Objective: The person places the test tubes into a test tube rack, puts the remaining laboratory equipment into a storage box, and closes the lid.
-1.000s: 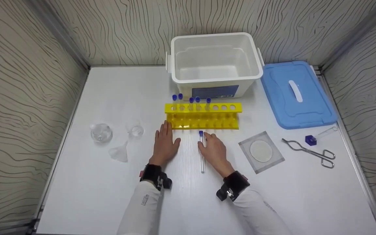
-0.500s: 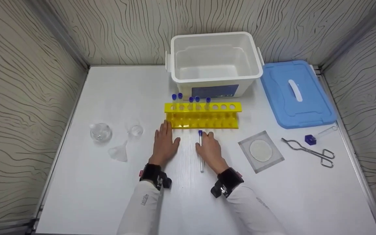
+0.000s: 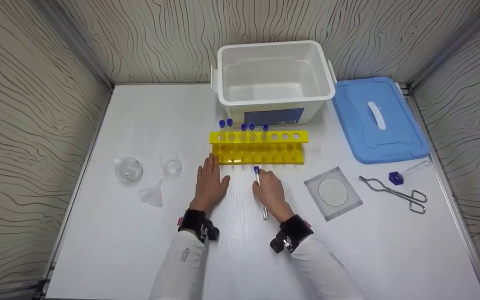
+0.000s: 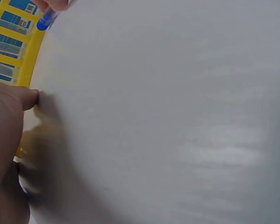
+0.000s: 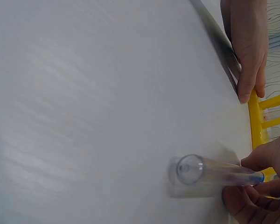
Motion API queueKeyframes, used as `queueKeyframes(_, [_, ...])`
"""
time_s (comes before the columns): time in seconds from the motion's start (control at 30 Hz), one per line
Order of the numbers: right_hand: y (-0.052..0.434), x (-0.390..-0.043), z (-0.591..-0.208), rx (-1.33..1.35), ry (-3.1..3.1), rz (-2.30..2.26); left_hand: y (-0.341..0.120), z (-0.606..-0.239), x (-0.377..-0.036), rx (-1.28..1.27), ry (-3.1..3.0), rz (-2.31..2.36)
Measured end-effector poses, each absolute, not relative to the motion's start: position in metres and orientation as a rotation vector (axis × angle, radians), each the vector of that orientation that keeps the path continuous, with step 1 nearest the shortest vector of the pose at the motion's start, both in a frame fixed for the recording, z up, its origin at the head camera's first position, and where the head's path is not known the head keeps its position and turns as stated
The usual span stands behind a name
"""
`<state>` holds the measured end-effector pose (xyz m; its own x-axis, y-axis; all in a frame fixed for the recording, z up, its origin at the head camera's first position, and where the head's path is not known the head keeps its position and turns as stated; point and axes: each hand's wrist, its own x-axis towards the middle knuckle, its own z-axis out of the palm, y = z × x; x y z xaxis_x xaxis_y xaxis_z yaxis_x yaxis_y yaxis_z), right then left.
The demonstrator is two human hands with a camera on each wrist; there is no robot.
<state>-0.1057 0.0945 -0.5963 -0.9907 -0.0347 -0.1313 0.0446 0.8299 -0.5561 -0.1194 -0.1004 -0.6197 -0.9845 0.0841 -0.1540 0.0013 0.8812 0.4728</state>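
My right hand (image 3: 271, 192) pinches a clear test tube (image 3: 264, 214) with a blue cap (image 3: 256, 169), between thumb and fingers near the capped end. In the right wrist view the tube's round bottom (image 5: 190, 169) points towards the camera, close over the table. Fingers partly hide its middle in the head view. My left hand (image 3: 210, 186) lies flat with fingers straight, its fingertips at the front left corner of the yellow test tube rack (image 3: 265, 136). Several blue-capped tubes (image 3: 243, 127) stand upright in the rack's left and middle holes.
Behind the rack stands a white bin (image 3: 276, 100), with its blue lid (image 3: 383, 137) on the right. A wire gauze (image 3: 333, 192), crucible tongs (image 3: 394, 192) and a glass tube with a blue hexagonal base (image 3: 396, 178) lie right. A round glass vessel (image 3: 128, 169), small beaker (image 3: 174, 167) and funnel (image 3: 151, 195) are left.
My right hand has moved in over the test tube and closed on it. The tube's lower end has swung to the right. My left hand and the rack have stayed put.
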Motion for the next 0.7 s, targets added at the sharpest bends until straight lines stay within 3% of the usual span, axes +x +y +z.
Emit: queueKeyframes(0.7, [0.108, -0.106, -0.579, 0.237, 2.730, -1.222, -0.102, -0.619, -0.118, 0.124, 2.885, 0.776])
